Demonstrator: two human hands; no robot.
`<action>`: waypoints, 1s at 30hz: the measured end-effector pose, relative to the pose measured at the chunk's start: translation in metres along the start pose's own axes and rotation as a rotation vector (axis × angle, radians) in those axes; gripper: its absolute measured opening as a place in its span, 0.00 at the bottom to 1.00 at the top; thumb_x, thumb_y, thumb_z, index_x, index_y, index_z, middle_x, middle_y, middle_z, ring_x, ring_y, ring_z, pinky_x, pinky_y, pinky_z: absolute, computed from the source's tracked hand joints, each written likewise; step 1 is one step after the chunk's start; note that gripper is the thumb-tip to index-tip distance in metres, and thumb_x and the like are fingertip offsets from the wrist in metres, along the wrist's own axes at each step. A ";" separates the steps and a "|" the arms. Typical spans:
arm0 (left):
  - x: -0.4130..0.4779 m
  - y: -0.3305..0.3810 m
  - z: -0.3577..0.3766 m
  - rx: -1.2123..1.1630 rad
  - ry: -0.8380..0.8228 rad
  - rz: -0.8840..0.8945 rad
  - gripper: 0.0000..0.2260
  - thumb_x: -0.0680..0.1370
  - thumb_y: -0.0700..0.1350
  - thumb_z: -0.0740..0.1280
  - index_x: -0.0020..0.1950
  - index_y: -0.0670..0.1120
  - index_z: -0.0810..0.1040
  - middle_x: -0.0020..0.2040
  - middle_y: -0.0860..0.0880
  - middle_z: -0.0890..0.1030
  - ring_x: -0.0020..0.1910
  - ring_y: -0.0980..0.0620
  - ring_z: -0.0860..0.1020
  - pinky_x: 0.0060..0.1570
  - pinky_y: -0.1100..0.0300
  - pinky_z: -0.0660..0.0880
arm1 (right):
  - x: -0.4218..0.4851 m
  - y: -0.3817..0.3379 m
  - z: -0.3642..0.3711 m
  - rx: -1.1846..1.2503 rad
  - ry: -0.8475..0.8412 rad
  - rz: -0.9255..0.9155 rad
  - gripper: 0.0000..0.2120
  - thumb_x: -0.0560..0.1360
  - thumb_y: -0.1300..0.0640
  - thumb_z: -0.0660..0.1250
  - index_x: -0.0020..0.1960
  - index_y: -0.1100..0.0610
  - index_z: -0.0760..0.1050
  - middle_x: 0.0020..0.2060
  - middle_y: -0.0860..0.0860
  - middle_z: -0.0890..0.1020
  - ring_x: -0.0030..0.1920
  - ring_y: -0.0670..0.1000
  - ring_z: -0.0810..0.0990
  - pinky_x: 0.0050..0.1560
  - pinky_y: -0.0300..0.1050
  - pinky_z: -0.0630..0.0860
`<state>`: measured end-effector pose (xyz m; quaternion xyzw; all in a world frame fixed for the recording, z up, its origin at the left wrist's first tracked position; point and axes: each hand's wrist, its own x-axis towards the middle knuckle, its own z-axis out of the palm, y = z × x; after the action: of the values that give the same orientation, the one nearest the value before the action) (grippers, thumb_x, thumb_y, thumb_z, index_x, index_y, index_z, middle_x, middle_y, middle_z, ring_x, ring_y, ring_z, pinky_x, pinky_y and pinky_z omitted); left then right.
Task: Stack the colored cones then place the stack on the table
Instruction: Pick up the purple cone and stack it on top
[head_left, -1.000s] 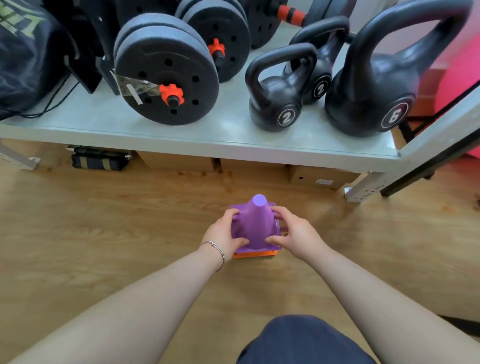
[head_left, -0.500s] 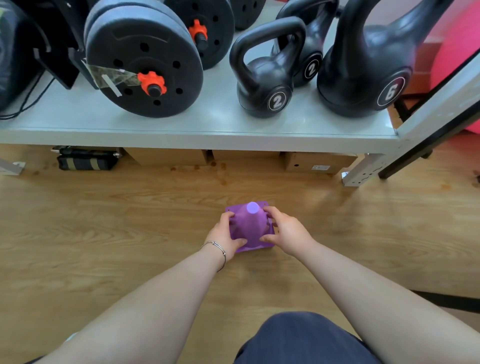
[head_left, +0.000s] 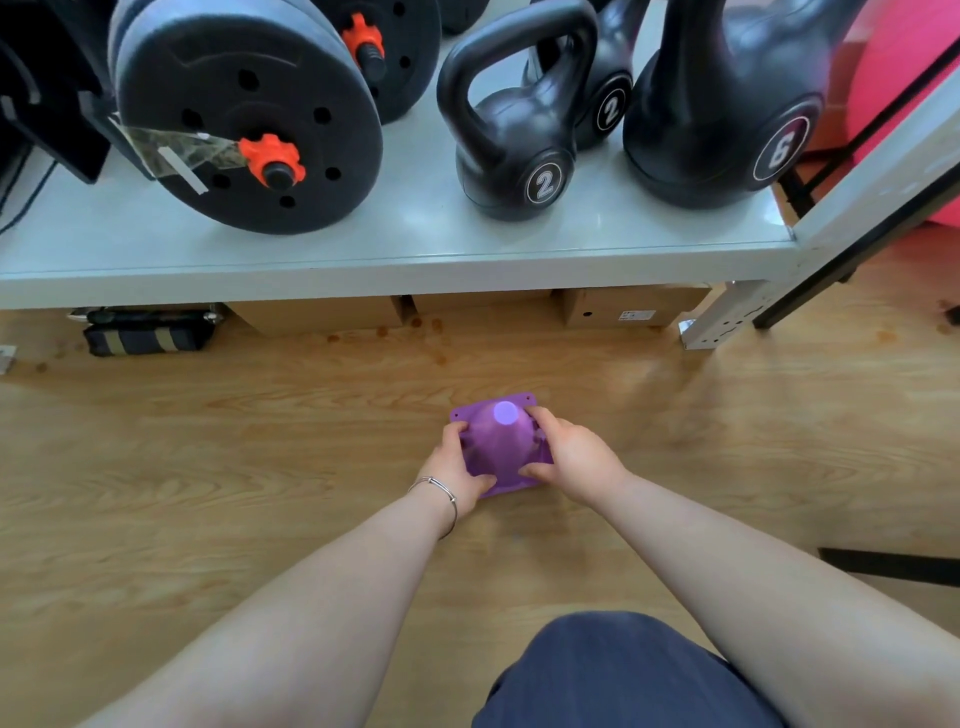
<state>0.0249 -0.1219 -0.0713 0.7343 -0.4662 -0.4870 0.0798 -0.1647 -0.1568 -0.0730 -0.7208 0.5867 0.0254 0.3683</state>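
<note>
The left hand (head_left: 456, 467) and right hand (head_left: 571, 457) both clasp a purple cone (head_left: 501, 447) from opposite sides, fingers curled round its body and thumbs pressed on the near edge of its square base. The cone stands upright, its flat tip facing the camera, and sits low over the wooden floor (head_left: 208, 467); whether its base touches the boards or hangs just above them is hard to tell from this angle, and any cones beneath it are hidden. A thin bracelet (head_left: 441, 493) circles the left wrist. Beyond the cone, a low grey bench (head_left: 395, 244) carries a dumbbell (head_left: 244, 114) with orange collars on the left, then two small kettlebells (head_left: 514, 135) marked 2 and a larger kettlebell (head_left: 727, 104) on the right. Cardboard boxes (head_left: 623, 309) and a dark striped bag (head_left: 148, 335) lie under the bench.
</note>
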 end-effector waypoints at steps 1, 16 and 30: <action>0.000 -0.001 0.000 0.002 -0.002 0.004 0.35 0.72 0.43 0.72 0.73 0.52 0.58 0.68 0.48 0.73 0.61 0.45 0.76 0.60 0.55 0.73 | 0.000 0.000 -0.001 -0.008 -0.006 0.004 0.40 0.70 0.48 0.75 0.75 0.53 0.60 0.62 0.58 0.78 0.60 0.61 0.77 0.56 0.50 0.75; 0.014 -0.020 -0.010 0.020 -0.082 -0.107 0.21 0.80 0.41 0.55 0.74 0.48 0.65 0.69 0.45 0.75 0.65 0.42 0.74 0.61 0.57 0.69 | 0.025 0.022 -0.001 0.345 -0.044 0.372 0.26 0.74 0.42 0.66 0.65 0.58 0.77 0.57 0.55 0.83 0.59 0.58 0.81 0.62 0.49 0.75; -0.015 -0.016 -0.004 -0.355 -0.045 -0.261 0.13 0.81 0.43 0.56 0.56 0.42 0.79 0.49 0.46 0.80 0.47 0.47 0.75 0.47 0.60 0.68 | -0.003 0.010 0.026 0.853 -0.022 0.601 0.11 0.81 0.56 0.63 0.46 0.63 0.77 0.44 0.60 0.82 0.43 0.57 0.79 0.49 0.55 0.77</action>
<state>0.0366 -0.1029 -0.0681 0.7518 -0.2760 -0.5837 0.1337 -0.1637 -0.1398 -0.0954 -0.3061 0.7221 -0.1036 0.6116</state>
